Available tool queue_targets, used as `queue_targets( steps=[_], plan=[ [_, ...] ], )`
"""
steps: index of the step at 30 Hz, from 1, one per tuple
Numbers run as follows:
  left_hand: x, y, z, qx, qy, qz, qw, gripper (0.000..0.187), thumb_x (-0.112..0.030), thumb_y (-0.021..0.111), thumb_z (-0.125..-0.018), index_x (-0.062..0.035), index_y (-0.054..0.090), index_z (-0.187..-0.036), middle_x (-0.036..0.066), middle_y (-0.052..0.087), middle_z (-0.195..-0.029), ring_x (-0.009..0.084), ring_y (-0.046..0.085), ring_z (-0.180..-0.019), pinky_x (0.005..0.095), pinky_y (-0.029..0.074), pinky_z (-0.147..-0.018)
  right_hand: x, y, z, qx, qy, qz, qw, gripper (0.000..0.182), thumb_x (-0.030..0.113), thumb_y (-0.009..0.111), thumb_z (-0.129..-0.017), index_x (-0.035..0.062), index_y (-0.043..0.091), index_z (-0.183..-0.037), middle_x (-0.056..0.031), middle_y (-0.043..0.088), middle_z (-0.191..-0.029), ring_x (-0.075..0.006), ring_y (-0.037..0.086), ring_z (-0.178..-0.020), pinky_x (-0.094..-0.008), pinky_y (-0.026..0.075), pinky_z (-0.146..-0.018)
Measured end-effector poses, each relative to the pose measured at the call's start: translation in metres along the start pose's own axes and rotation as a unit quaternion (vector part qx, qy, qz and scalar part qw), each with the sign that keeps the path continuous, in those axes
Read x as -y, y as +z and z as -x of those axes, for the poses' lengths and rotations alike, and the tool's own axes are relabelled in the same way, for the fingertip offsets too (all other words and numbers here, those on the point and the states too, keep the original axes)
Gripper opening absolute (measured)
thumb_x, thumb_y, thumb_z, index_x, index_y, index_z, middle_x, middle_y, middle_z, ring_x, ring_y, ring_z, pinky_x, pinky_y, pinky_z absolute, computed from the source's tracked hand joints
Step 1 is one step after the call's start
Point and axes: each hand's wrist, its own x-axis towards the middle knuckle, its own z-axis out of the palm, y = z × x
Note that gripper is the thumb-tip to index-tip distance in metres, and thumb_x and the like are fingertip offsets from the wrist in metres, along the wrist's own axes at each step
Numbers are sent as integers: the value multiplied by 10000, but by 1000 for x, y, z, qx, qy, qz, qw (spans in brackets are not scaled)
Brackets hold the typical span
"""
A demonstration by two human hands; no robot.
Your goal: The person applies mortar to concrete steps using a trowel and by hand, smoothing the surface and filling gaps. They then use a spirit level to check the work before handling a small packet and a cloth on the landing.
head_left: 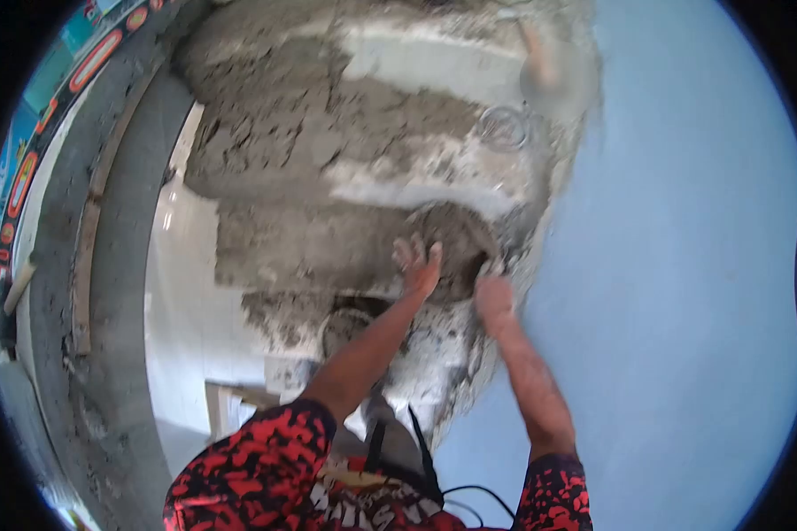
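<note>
My right hand (494,296) is closed on the edge of a round, grey, mortar-caked pan (456,230) just ahead; my left hand (419,265) spreads its fingers at the left side, contact unclear. I'd expect it heavy, gritty-slick, best held by opposite edges.

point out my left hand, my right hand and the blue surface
left hand (423,275): head view, on the back of the hand, below the spread fingers
right hand (494,294): head view, on the back of the hand
blue surface (682,265): head view, on a bare part right of the right hand
</note>
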Motion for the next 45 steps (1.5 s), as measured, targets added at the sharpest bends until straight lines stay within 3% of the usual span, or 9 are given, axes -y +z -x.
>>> queue_targets(
  steps=[9, 14, 16, 18, 21, 33, 37, 39, 45],
  plan=[
    [100, -87, 65, 102, 95, 113, 984, 877, -694, 329, -809, -152, 29, -1429, 180, 76, -1464, 327, 144, -1340, 394, 198, -1064, -11, -63, 80, 3, 119, -493, 862, 363, 239, 514, -869, -13, 502, -1131, -189, 568, -979, -287, 540, -904, -373, 425, -798],
    [283, -170, 153, 94, -229, 188, 950, 582, -494, 490, -861, -27, 484, -1208, 90, 557, -1093, 190, 500, -955, 336, 400, -817, 74, -32, 155, 269, 206, -639, 691, 253, 218, 530, -872, -9, 516, -982, -94, 542, -833, -204, 494, -751, -370, 422, -679],
    [402, -199, 188, 60, -155, -60, 984, 462, -265, 637, -750, -34, 540, -1138, 151, 588, -1056, 262, 571, -919, 372, 451, -770, 122, 37, 183, 97, -52, -482, 869, 195, 166, 526, -829, -8, 539, -917, -112, 529, -652, -221, 519, -591, -361, 429, -550],
    [465, -243, 223, 29, -203, -62, 977, 406, -234, 626, -741, -40, 567, -1093, 164, 584, -1076, 290, 556, -1010, 374, 433, -854, 170, 57, 198, 200, -104, -511, 829, 290, 211, 565, -780, 18, 545, -995, -221, 597, -802, -378, 580, -741, -467, 453, -671],
    [460, -300, 249, -88, -394, -83, 911, 378, -328, 502, -854, -36, 576, -1082, 147, 614, -998, 230, 572, -945, 338, 427, -826, 231, 32, 186, 296, -28, -478, 827, 346, 259, 537, -797, 8, 525, -1034, -290, 580, -880, -451, 549, -881, -488, 445, -725],
    [326, -296, 33, -146, -53, -37, 987, 645, -395, 511, -853, -72, 287, -1364, 198, 249, -1410, 328, 234, -1311, 370, 240, -1051, 279, 142, 75, 115, 214, -586, 773, 382, 253, 502, -868, 5, 458, -1154, -176, 580, -859, -324, 567, -786, -407, 434, -699],
    [297, -287, -32, -119, -109, -91, 983, 697, -427, 483, -861, -124, 175, -1407, 161, 35, -1468, 354, 83, -1344, 447, 210, -1062, 271, 159, 66, 172, 296, -588, 733, 374, 269, 491, -869, 4, 494, -1133, -183, 585, -937, -315, 566, -871, -394, 431, -748],
    [299, -279, -44, -115, -140, -114, 977, 711, -446, 470, -863, -142, 145, -1417, 147, -17, -1474, 365, 43, -1347, 472, 209, -1060, 288, 175, 74, 111, 208, -593, 770, 233, 289, 550, -867, 67, 553, -938, -6, 508, -685, -96, 458, -559, -272, 404, -508],
    [289, -256, -54, -45, -181, -31, 982, 738, -511, 418, -866, -158, 90, -1425, 129, -104, -1469, 410, -15, -1334, 496, 201, -1061, 383, 120, 77, 69, 217, -616, 754, 318, 292, 539, -851, 23, 534, -1019, -76, 540, -748, -200, 511, -619, -348, 437, -572]
  ],
)
